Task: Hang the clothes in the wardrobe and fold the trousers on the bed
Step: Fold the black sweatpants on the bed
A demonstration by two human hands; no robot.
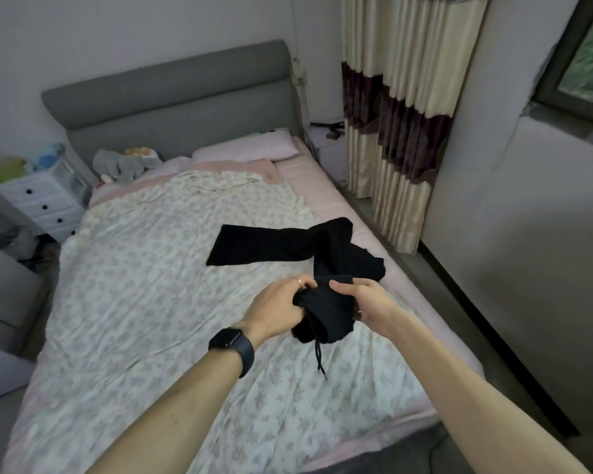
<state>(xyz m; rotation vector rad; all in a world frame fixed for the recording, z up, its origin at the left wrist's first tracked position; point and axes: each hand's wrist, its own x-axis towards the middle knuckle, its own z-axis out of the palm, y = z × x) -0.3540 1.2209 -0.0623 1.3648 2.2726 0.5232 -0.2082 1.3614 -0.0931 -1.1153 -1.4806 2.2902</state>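
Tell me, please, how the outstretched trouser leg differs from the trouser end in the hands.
The outstretched leg lies flat on the floral sheet; the held end is bunched and held up. Nothing touches the leg, while the left hand and right hand both grip the end. A drawstring dangles from the end only. Both are black, parts of one pair of trousers.

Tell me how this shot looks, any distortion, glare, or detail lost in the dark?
Head view: wide-angle distortion bows the headboard; light is dim and flat, no glare; the black trousers, gripped by left hand and right hand, show almost no fold detail.
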